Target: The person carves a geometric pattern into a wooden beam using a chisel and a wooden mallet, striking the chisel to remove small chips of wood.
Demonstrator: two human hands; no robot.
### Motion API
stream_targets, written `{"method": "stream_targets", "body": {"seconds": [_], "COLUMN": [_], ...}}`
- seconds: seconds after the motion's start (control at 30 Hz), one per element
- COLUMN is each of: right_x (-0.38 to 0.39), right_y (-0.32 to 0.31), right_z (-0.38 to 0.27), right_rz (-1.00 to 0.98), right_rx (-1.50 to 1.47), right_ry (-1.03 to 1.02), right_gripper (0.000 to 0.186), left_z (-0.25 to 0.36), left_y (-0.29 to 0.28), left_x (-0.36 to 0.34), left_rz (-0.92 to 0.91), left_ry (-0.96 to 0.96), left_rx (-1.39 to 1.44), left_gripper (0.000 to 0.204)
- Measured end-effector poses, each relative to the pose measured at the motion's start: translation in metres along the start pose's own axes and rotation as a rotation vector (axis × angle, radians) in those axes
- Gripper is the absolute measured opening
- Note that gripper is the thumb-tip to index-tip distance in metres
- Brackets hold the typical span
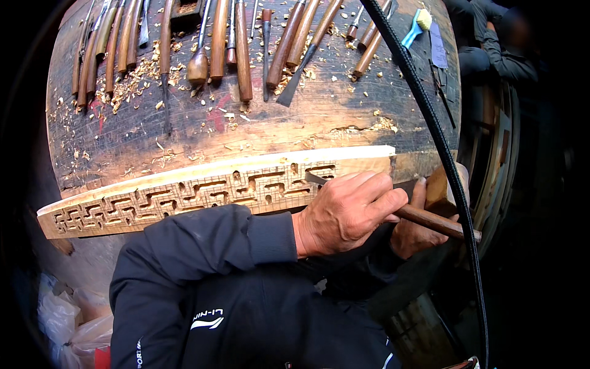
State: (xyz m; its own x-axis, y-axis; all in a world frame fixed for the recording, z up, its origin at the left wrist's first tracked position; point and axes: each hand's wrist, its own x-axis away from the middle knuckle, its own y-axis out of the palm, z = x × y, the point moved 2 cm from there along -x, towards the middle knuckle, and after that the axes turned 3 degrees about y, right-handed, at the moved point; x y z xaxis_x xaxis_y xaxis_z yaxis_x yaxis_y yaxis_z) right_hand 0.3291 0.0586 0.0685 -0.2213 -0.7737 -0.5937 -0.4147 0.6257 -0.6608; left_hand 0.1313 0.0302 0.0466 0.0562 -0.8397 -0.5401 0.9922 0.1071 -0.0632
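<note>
My left hand [351, 212] is closed around a chisel [439, 222] with a long brown wooden handle. Its metal blade points left, over the right part of the carved pattern. The handle sticks out to the right of my fist. A long pale wooden board [365, 165] lies along the near edge of the bench, its face cut with a stepped fretwork pattern over a pencilled grid. Lower and further right, my right hand [410, 235] is closed on a blocky wooden mallet [440, 190], partly behind the chisel handle. The mallet's grip is hidden.
Several chisels [219, 40] and gouges line the far side of the worn bench [246, 132], among wood shavings. A brush [418, 27] lies at the far right. A black braided cable [424, 104] crosses the view. Plastic bags [64, 320] sit lower left; another person [504, 46] is upper right.
</note>
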Motion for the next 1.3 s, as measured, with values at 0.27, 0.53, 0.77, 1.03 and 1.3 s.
{"method": "stream_targets", "body": {"seconds": [0.27,0.53,0.77,1.03,1.3], "right_x": [-0.005,-0.005,-0.004,-0.061,-0.071], "right_y": [0.004,0.004,-0.011,-0.093,-0.134], "right_z": [-0.006,-0.009,-0.020,-0.084,-0.114], "right_rz": [-0.056,-0.051,0.037,0.157,-0.003], "right_rx": [-0.013,0.018,0.288,0.338,0.852], "right_ry": [-0.096,-0.121,-0.391,-0.692,-0.772], "right_gripper": [0.050,0.052,0.047,0.040,0.044], "left_z": [-0.003,-0.006,-0.003,-0.003,-0.007], "left_y": [-0.003,-0.004,-0.009,-0.014,-0.014], "left_x": [-0.008,-0.007,-0.003,0.005,0.012], "left_rz": [0.097,0.182,0.123,0.125,0.177], "left_ry": [-0.045,-0.043,0.015,0.061,0.121], "left_rx": [0.037,0.064,0.094,0.174,0.203], "left_gripper": [0.041,0.041,0.039,0.034,0.051]}}
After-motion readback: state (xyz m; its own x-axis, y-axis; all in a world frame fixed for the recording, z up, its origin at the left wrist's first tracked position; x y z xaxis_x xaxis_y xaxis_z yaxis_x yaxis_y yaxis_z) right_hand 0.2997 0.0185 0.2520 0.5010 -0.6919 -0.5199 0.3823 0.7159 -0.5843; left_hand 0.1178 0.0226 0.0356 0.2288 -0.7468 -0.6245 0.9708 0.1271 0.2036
